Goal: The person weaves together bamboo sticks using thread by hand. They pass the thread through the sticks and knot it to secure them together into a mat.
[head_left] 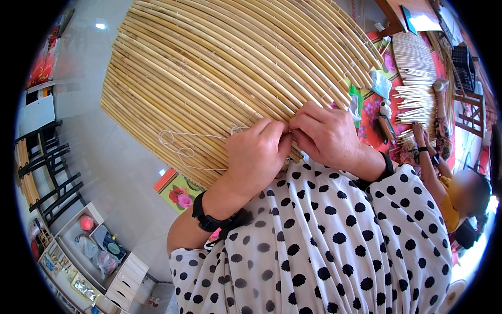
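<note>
The bamboo mat [225,68] is held up close before the person, its long pale slats running slantwise across most of the view, its lower edge meeting the two hands above the polka-dot garment [324,235]. A thin white string [180,146] loops loosely over the slats just left of the hands and runs toward the fingers. The left hand [256,157] is closed in a narrow grip at the mat's edge, seemingly pinching the string, though the fingertips are hidden. The right hand [327,133] is likewise curled tight against the slat ends, touching the left; what it pinches cannot be told. Each wrist carries a black band.

To bind well here, it seems wise to keep the string taut, hold the slats flush with one another, and draw the loose loop through without snagging.

Further right, another person's hands [421,138] work at a second slat mat [415,73] on a floral-covered table [372,112]. Dark chairs [49,178] and a low shelf unit [99,256] stand on the floor at left.
</note>
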A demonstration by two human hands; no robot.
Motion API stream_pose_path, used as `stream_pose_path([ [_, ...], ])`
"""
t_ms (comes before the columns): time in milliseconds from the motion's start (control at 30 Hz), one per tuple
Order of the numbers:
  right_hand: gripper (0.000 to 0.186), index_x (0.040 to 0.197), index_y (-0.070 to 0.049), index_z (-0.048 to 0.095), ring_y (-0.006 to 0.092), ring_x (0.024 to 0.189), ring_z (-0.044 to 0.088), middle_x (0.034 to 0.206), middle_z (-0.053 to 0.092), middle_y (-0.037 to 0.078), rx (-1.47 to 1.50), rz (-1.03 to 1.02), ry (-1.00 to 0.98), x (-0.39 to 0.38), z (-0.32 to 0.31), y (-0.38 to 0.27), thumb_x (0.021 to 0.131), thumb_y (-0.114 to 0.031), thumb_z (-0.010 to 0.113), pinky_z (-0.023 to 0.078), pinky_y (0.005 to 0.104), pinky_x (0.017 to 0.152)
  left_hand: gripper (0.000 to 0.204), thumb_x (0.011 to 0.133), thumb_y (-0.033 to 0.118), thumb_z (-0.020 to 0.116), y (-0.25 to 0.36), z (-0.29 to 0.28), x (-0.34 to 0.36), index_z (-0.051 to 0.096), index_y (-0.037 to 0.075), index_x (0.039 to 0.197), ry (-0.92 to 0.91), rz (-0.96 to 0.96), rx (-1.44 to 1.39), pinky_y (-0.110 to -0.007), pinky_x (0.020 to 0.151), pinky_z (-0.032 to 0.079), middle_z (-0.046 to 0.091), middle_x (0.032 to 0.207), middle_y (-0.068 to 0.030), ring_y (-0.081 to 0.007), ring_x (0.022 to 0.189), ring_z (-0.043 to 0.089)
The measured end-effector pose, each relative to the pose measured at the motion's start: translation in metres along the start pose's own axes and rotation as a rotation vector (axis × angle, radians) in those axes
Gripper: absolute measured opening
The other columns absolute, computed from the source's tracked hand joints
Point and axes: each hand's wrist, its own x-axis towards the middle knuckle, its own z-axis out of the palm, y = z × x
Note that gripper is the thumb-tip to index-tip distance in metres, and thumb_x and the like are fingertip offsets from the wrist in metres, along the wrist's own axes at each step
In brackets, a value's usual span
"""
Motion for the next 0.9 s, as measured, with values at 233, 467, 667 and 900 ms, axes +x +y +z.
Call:
stream_pose_path([
  [233, 0.014, 0.098, -0.013, 0.073, 0.0232, 0.067, 0.068, 0.091, 0.062, 0.003, -0.001, -0.024, 0.000, -0.003, -0.002, 0.005, 0.085, -0.011, 0.078, 0.056, 0.0370, 0.056, 0.013, 0.083, 0.004, 0.082, -0.001, -0.010, -0.002, 0.071, 0.006, 0.088, -0.017, -0.020, -0.045, -0.037, 0.057, 0.052, 0.068, 0.078, -0.0076, -0.0269, 0.063, 0.068],
  [467, 0.016, 0.100, -0.011, 0.074, 0.0223, 0.071, 0.069, 0.093, 0.063, 0.003, -0.013, 0.000, 0.041, -0.006, -0.007, 0.004, 0.085, -0.006, 0.080, 0.058, 0.0352, 0.057, 0.013, 0.085, 0.005, 0.081, 0.002, -0.018, -0.005, 0.068, 0.007, 0.088, -0.076, 0.005, 0.038, -0.039, 0.057, 0.052, 0.066, 0.081, -0.0074, -0.0297, 0.066, 0.068],
  [667, 0.015, 0.100, -0.008, 0.073, 0.0247, 0.073, 0.068, 0.093, 0.062, 0.005, -0.025, 0.031, 0.055, -0.009, -0.008, 0.001, 0.087, -0.006, 0.079, 0.059, 0.0366, 0.060, 0.012, 0.085, 0.009, 0.073, 0.003, -0.020, -0.005, 0.061, 0.008, 0.086, -0.115, 0.043, 0.132, -0.041, 0.053, 0.052, 0.062, 0.079, -0.0073, -0.0307, 0.062, 0.066],
  [900, 0.017, 0.096, -0.006, 0.074, 0.0280, 0.077, 0.071, 0.094, 0.067, 0.008, 0.002, 0.114, 0.062, -0.014, -0.006, -0.002, 0.083, 0.002, 0.080, 0.059, 0.0374, 0.065, 0.013, 0.085, 0.007, 0.075, 0.006, -0.021, -0.002, 0.062, 0.007, 0.086, -0.146, 0.019, 0.139, -0.041, 0.056, 0.052, 0.062, 0.081, -0.0077, -0.0312, 0.065, 0.067],
])
